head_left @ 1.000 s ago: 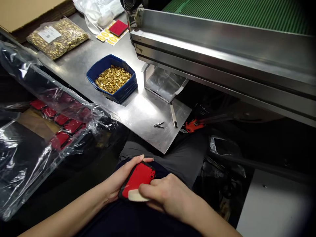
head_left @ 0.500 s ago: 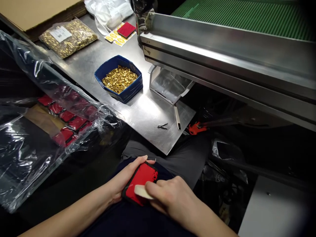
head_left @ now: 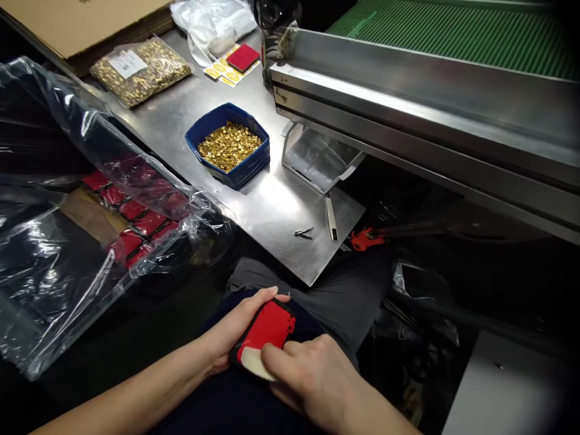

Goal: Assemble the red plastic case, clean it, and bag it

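Observation:
On my lap, my left hand [head_left: 229, 332] is wrapped round a small red pouch [head_left: 268, 326] with a black edge, thumb along its top. My right hand [head_left: 308, 374] is closed on a small white pad [head_left: 252, 361] and presses it against the lower end of the pouch. Both hands sit below the near corner of the steel table [head_left: 267, 211].
A blue tray of small gold parts [head_left: 229, 148] stands on the table, with a bag of gold parts [head_left: 140, 69] behind it. A clear plastic bag holding several red pouches [head_left: 131, 223] lies at left. A metal conveyor frame [head_left: 408, 103] runs along the right; tweezers [head_left: 302, 232] lie near the table's corner.
The white pad in my right hand has slid back down to the pouch's lower end. The view has drifted slightly, shifting everything right.

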